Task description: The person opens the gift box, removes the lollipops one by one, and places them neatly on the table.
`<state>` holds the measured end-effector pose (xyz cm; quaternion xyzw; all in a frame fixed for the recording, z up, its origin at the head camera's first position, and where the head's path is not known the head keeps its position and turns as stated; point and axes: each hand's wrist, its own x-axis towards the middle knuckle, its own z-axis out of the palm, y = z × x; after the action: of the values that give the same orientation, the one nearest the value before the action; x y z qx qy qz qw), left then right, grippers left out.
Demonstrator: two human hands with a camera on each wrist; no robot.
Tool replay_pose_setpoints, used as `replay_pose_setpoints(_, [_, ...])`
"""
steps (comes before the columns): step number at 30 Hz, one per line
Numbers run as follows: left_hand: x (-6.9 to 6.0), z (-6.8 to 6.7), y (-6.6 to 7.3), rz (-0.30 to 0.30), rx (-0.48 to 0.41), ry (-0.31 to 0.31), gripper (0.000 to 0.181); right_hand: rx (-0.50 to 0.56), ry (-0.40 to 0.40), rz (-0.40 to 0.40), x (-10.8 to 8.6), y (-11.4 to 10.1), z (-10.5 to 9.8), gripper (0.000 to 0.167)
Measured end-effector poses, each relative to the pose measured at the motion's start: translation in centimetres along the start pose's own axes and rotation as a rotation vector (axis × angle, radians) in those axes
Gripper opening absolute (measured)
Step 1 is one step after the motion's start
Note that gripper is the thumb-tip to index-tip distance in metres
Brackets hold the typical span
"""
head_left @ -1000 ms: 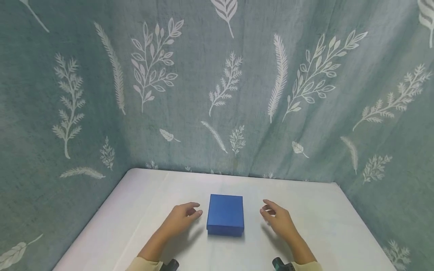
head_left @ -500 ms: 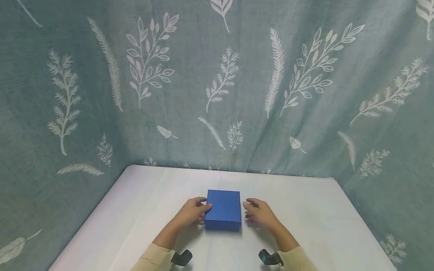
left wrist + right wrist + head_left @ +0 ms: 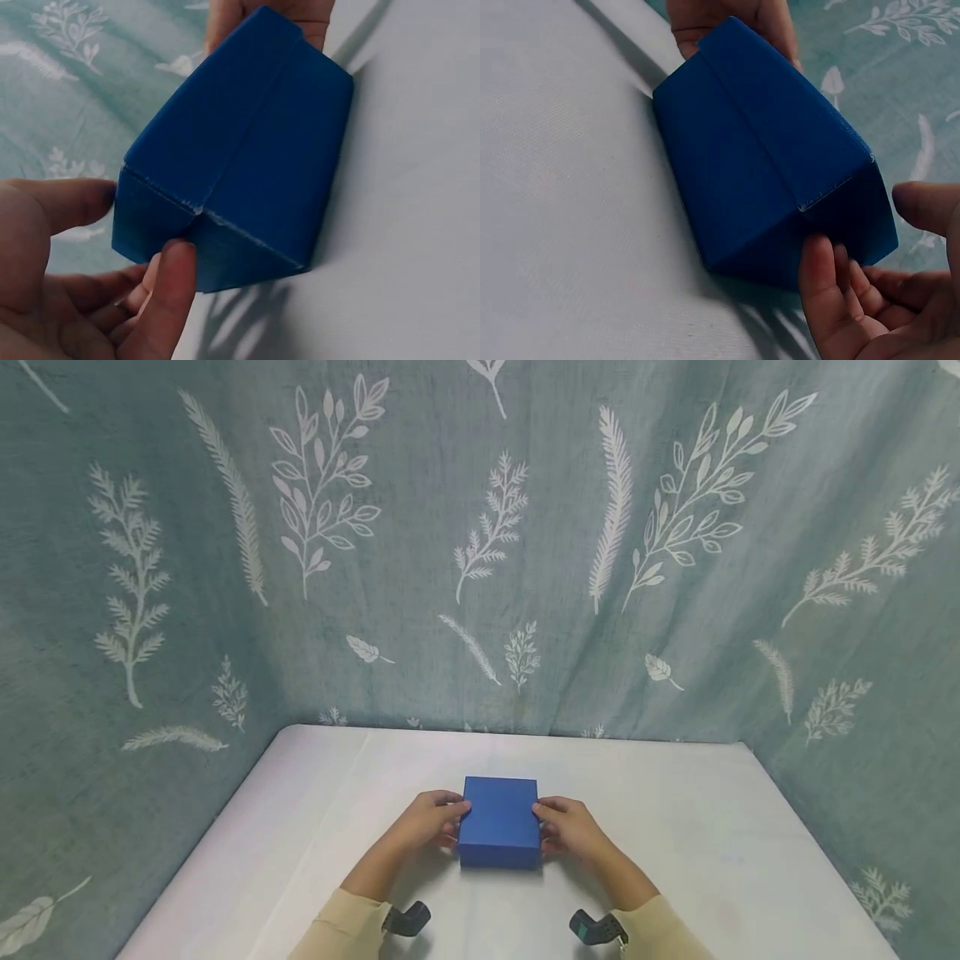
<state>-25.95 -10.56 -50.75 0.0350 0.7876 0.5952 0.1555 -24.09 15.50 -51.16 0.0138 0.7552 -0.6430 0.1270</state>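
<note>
A blue lidded box (image 3: 498,814) sits at the middle of the white table, with one hand at each side. My left hand (image 3: 429,820) grips its left side, thumb at the top edge and the other fingers against the side wall. From the right, my right hand (image 3: 572,827) holds the opposite side in much the same way. The left wrist view shows the box (image 3: 247,142) with a lid seam along its wall and pale wear at one corner. In the right wrist view, fingertips press the box's (image 3: 742,157) end below the lid's edge. The box's underside is hidden.
The white table (image 3: 337,827) has rounded far corners. A grey-green curtain (image 3: 420,568) with white leaf prints hangs behind it and along both sides. Dark straps with small devices, the left one (image 3: 407,919) and right one (image 3: 596,928), are on the wrists.
Both hands have moved inward from beside the box. The left reached its side first, then the right closed in, and now both hold it. The head view has shifted slightly.
</note>
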Motion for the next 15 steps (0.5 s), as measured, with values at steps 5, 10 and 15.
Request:
replay_pose_setpoints(5, [0.19,-0.28,0.53,-0.002,-0.044,-0.046,0.054,-0.011,-0.019,0.000,-0.13,-0.89,-0.32,0.051])
replay_pose_setpoints(10, [0.18,-0.66,0.39,0.010,-0.078,-0.058,0.053,0.002,-0.024,-0.004,-0.11,-0.96,-0.20,0.049])
replay_pose_setpoints(15, [0.27,-0.85,0.61,0.023,-0.093,-0.070,0.055,0.040,0.007,-0.008,-0.09,-0.95,-0.29,0.047])
